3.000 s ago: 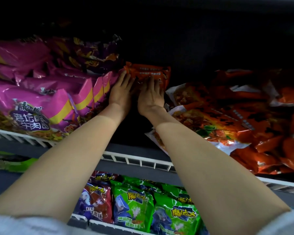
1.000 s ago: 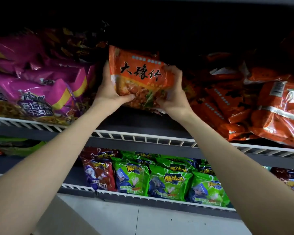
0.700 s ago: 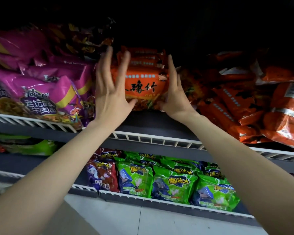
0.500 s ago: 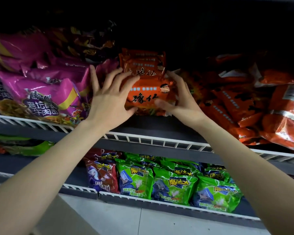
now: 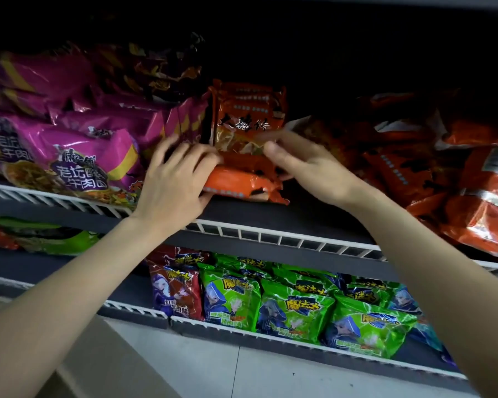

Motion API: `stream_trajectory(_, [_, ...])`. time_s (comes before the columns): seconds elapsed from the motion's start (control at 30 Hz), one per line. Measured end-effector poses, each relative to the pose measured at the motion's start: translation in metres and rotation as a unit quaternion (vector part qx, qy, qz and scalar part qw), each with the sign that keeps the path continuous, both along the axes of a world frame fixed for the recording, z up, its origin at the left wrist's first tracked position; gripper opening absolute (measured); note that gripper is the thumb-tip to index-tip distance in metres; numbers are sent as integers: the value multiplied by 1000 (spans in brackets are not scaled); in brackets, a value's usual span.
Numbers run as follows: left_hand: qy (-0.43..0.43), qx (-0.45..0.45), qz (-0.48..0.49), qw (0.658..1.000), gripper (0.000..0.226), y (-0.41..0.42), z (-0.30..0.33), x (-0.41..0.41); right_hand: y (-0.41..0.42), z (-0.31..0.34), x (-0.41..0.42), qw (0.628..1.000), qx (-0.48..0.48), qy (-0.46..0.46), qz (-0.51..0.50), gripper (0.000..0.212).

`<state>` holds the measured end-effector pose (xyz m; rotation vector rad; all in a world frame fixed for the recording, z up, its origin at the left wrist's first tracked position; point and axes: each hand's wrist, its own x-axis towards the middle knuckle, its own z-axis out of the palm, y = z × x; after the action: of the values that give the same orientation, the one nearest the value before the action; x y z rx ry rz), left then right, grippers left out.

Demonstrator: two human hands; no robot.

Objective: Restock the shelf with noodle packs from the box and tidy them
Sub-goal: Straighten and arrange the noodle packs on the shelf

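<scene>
A small stack of orange noodle packs (image 5: 243, 156) is shown on the upper shelf (image 5: 282, 235), set back from its white wire rail and lodged between the magenta multipacks (image 5: 78, 156) on the left and the heaped orange-red multipacks (image 5: 454, 179) on the right. The uppermost pack is seen propped nearly upright, its printed face turned outward; two flatter packs lie beneath it. The left hand (image 5: 174, 180) is laid against the left side of the stack, fingers spread and bent over the packs' edge. The right hand (image 5: 302, 163) is placed at the right side, thumb across the front of the upright pack and fingers bent behind it, so that the stack is bracketed from both sides. The packs are judged light, crinkly and slippery in their film, with a brittle block inside. A hold at the two short sides, with light pressure, is therefore advised. On the lower shelf, green snack bags (image 5: 296, 308) are displayed.
</scene>
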<state>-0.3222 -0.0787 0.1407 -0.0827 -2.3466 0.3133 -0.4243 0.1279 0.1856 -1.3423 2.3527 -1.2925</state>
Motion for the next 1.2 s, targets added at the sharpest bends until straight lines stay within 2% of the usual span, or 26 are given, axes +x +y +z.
stream_trajectory(0.07, [-13,-2,-11,1000,37,-3,-2,7,-9,-3,-23,994,-16,61,-91,28])
stream_trajectory(0.13, [-23,-9,-26,999,36,-5,-2,10,-24,-4,-49,974,51,140,-173,39])
stream_trajectory(0.17, [-27,-16,-30,999,38,-6,-2,11,-33,-4,-57,965,101,147,-193,44])
stream_trajectory(0.23, [-31,-24,-28,999,49,-7,-3,11,-51,-7,-70,957,178,138,-182,45])
stream_trajectory(0.33, [-45,-15,-1,999,69,-4,-4,8,-66,-6,-75,963,194,122,-145,41])
stream_trajectory(0.4, [-65,-4,27,998,82,0,-3,4,-63,-7,-73,979,140,61,-137,40])
stream_trajectory(0.43, [-75,-3,38,996,88,1,-2,1,-57,-8,-73,988,86,-7,-125,43])
stream_trajectory(0.5, [-83,1,51,995,93,3,0,-4,-35,-9,-69,985,-48,-145,-75,59])
stream_trajectory(0.53, [-85,6,53,995,94,3,1,-6,-21,-11,-62,982,-87,-164,-42,59])
stream_trajectory(0.57, [-88,13,55,995,94,4,2,-9,-12,-11,-56,986,-87,-140,2,54])
stream_trajectory(0.63, [-94,27,57,994,94,7,4,-13,-9,-14,-55,1000,-5,-10,20,64])
stream_trajectory(0.7, [-84,48,51,994,95,9,6,-14,-21,-15,-59,994,15,93,-57,65])
stream_trajectory(0.8, [-14,69,8,998,82,9,8,-10,-46,-11,-75,981,-40,99,-162,45])
stream_trajectory(0.93, [11,16,-10,1000,70,5,14,-23,-67,-6,-97,967,17,105,-231,46])
stream_trajectory(1.0, [-15,22,11,1000,68,4,22,-43,-69,-8,-107,970,27,64,-232,49])
stream_trajectory(1.03, [-33,26,23,999,68,6,28,-54,-65,-9,-108,974,4,13,-226,51])
stream_trajectory(1.1, [-67,32,49,996,78,11,41,-73,-52,-11,-105,968,-83,-106,-214,55])
stream_trajectory(1.2, [-66,31,75,995,89,15,56,-93,-26,-12,-87,943,-189,-186,-203,55])
